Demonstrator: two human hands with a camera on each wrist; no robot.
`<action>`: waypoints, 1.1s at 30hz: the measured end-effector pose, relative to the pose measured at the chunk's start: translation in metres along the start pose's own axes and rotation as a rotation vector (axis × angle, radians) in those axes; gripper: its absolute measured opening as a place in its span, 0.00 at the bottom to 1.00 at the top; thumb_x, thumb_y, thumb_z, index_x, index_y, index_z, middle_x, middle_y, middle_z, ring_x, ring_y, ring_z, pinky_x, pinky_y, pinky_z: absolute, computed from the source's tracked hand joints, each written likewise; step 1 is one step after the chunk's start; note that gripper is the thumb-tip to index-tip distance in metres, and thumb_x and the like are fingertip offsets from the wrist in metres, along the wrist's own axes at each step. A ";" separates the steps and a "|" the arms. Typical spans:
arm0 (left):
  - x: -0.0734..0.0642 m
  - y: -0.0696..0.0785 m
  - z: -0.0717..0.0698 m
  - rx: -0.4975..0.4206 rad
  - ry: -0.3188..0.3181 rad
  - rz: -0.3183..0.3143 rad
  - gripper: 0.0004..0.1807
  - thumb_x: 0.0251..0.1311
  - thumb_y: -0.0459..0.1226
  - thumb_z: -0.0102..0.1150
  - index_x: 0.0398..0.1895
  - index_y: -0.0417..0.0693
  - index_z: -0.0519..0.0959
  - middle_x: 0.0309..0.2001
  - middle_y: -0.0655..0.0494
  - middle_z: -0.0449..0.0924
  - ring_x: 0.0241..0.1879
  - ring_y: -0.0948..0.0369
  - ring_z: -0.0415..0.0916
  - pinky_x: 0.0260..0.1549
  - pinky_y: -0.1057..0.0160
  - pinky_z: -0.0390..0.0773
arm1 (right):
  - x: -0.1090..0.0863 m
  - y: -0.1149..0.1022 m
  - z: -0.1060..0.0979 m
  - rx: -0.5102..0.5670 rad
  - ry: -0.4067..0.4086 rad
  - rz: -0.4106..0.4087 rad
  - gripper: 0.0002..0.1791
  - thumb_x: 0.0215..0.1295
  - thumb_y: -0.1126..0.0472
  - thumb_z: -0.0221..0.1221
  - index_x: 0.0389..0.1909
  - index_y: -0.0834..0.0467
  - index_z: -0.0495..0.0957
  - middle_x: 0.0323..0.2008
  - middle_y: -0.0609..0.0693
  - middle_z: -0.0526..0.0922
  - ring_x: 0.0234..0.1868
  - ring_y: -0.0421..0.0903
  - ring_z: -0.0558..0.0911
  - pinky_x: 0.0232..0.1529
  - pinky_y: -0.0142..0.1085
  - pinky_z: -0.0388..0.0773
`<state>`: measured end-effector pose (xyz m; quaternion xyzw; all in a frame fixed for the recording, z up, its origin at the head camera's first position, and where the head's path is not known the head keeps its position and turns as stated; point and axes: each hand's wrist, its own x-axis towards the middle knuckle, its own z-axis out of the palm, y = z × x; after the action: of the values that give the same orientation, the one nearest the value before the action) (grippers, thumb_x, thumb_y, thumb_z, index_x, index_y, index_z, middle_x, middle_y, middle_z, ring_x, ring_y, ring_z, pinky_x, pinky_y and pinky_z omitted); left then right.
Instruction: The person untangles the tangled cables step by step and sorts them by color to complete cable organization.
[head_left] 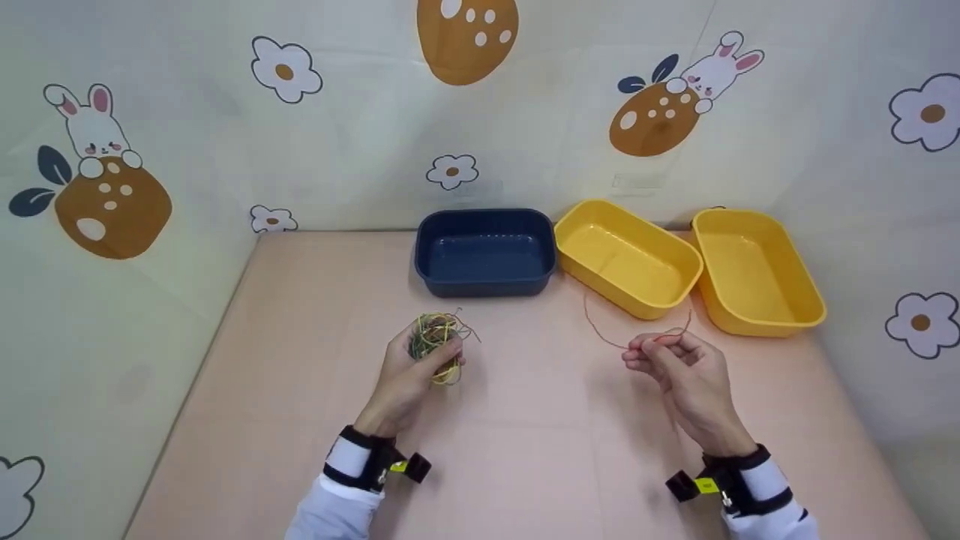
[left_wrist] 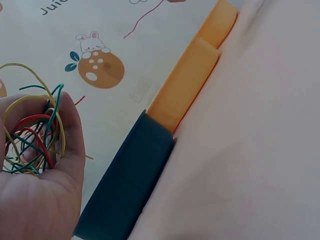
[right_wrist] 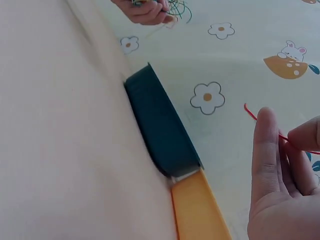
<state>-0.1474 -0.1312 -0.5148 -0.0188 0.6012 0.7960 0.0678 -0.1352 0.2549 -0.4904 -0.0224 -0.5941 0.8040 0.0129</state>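
Note:
My left hand grips a tangled bundle of thin wires in front of the blue bin. Yellow, green and red strands loop out past the fingers in the left wrist view. Over to the right, my right hand pinches a single red wire between thumb and fingers. Its two ends stick out on either side and curve upward, close before the yellow bins. In the right wrist view the same red wire runs behind the raised index finger and under the thumb.
A dark blue bin stands at the back of the pink-covered table. Beside it are a tilted yellow bin and another yellow bin at the far right. A patterned sheet rises behind them.

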 end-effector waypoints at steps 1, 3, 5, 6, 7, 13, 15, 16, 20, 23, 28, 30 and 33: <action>0.000 0.001 -0.002 0.001 0.008 0.001 0.20 0.76 0.32 0.71 0.66 0.39 0.79 0.47 0.52 0.89 0.41 0.60 0.90 0.44 0.66 0.92 | 0.000 -0.003 -0.004 -0.028 0.013 -0.021 0.02 0.81 0.75 0.62 0.44 0.69 0.79 0.43 0.57 0.94 0.40 0.48 0.96 0.51 0.42 0.95; 0.000 0.001 -0.005 0.001 0.020 -0.002 0.19 0.76 0.32 0.71 0.65 0.39 0.79 0.46 0.53 0.89 0.41 0.60 0.90 0.44 0.66 0.92 | -0.001 -0.011 -0.014 -0.105 0.041 -0.072 0.07 0.80 0.72 0.65 0.47 0.74 0.78 0.44 0.57 0.94 0.41 0.49 0.96 0.52 0.43 0.95; -0.001 0.002 -0.006 -0.010 0.031 -0.008 0.19 0.76 0.33 0.71 0.64 0.39 0.79 0.45 0.52 0.89 0.41 0.60 0.90 0.44 0.65 0.92 | 0.000 -0.021 -0.025 -0.192 0.076 -0.131 0.14 0.78 0.69 0.69 0.49 0.77 0.78 0.46 0.59 0.94 0.43 0.49 0.97 0.53 0.42 0.94; -0.001 0.002 -0.007 -0.016 0.036 -0.011 0.19 0.76 0.33 0.72 0.64 0.40 0.79 0.45 0.53 0.89 0.40 0.60 0.90 0.44 0.65 0.92 | 0.001 -0.026 -0.030 -0.231 0.099 -0.162 0.15 0.78 0.68 0.69 0.50 0.77 0.78 0.47 0.60 0.94 0.43 0.49 0.97 0.53 0.41 0.94; -0.001 0.002 -0.007 -0.022 0.040 -0.014 0.19 0.75 0.33 0.72 0.64 0.40 0.79 0.46 0.53 0.89 0.40 0.60 0.90 0.44 0.65 0.92 | 0.003 -0.031 -0.036 -0.265 0.119 -0.197 0.16 0.78 0.67 0.70 0.50 0.78 0.78 0.47 0.61 0.94 0.43 0.49 0.97 0.53 0.40 0.94; -0.001 0.004 -0.010 -0.052 0.058 -0.025 0.21 0.74 0.32 0.73 0.65 0.38 0.78 0.46 0.51 0.88 0.39 0.59 0.90 0.46 0.63 0.93 | 0.019 -0.061 -0.074 -0.541 0.260 -0.377 0.09 0.75 0.72 0.70 0.48 0.74 0.83 0.42 0.47 0.96 0.40 0.39 0.96 0.48 0.28 0.91; -0.002 0.004 -0.011 -0.052 0.063 -0.026 0.22 0.74 0.32 0.73 0.65 0.38 0.78 0.46 0.51 0.88 0.39 0.59 0.90 0.46 0.62 0.93 | 0.027 -0.068 -0.088 -0.681 0.311 -0.395 0.08 0.76 0.70 0.70 0.48 0.72 0.84 0.40 0.36 0.94 0.39 0.33 0.94 0.46 0.23 0.89; -0.002 0.004 -0.011 -0.055 0.064 -0.025 0.22 0.74 0.32 0.73 0.66 0.39 0.78 0.46 0.50 0.88 0.39 0.59 0.90 0.46 0.62 0.94 | 0.031 -0.070 -0.095 -0.735 0.325 -0.392 0.09 0.77 0.69 0.70 0.48 0.71 0.84 0.39 0.33 0.93 0.38 0.31 0.93 0.45 0.21 0.88; -0.002 0.004 -0.011 -0.054 0.071 -0.032 0.24 0.73 0.31 0.73 0.68 0.38 0.77 0.50 0.49 0.88 0.42 0.58 0.90 0.47 0.61 0.94 | 0.048 -0.077 -0.122 -1.008 0.347 -0.374 0.11 0.81 0.62 0.68 0.51 0.68 0.84 0.39 0.40 0.93 0.36 0.16 0.84 0.43 0.11 0.80; -0.002 0.002 -0.012 -0.051 0.068 -0.045 0.24 0.73 0.31 0.73 0.67 0.37 0.77 0.52 0.46 0.88 0.44 0.56 0.90 0.47 0.60 0.95 | 0.061 -0.079 -0.137 -1.160 0.310 -0.390 0.12 0.81 0.63 0.66 0.52 0.70 0.85 0.42 0.61 0.95 0.34 0.11 0.77 0.41 0.06 0.73; -0.003 -0.001 -0.013 -0.054 0.050 -0.056 0.25 0.73 0.32 0.73 0.68 0.37 0.76 0.54 0.44 0.88 0.45 0.53 0.91 0.47 0.59 0.94 | 0.083 -0.080 -0.152 -1.328 0.201 -0.430 0.10 0.77 0.69 0.66 0.48 0.75 0.86 0.44 0.77 0.90 0.36 0.54 0.93 0.35 0.05 0.62; -0.003 -0.002 -0.014 -0.050 0.045 -0.053 0.26 0.72 0.32 0.74 0.69 0.37 0.76 0.55 0.46 0.88 0.44 0.53 0.91 0.48 0.60 0.94 | 0.090 -0.080 -0.154 -1.383 0.154 -0.421 0.09 0.76 0.71 0.66 0.47 0.76 0.86 0.43 0.78 0.89 0.39 0.72 0.89 0.34 0.12 0.66; -0.003 -0.003 -0.014 -0.048 0.038 -0.049 0.28 0.71 0.31 0.74 0.70 0.36 0.76 0.56 0.46 0.87 0.45 0.53 0.91 0.48 0.60 0.94 | 0.099 -0.078 -0.156 -1.466 0.100 -0.393 0.07 0.75 0.74 0.64 0.44 0.77 0.86 0.39 0.77 0.88 0.36 0.72 0.86 0.35 0.36 0.82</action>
<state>-0.1448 -0.1442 -0.5209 -0.0502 0.5824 0.8079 0.0755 -0.2263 0.4317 -0.4634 0.0446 -0.9679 0.1847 0.1647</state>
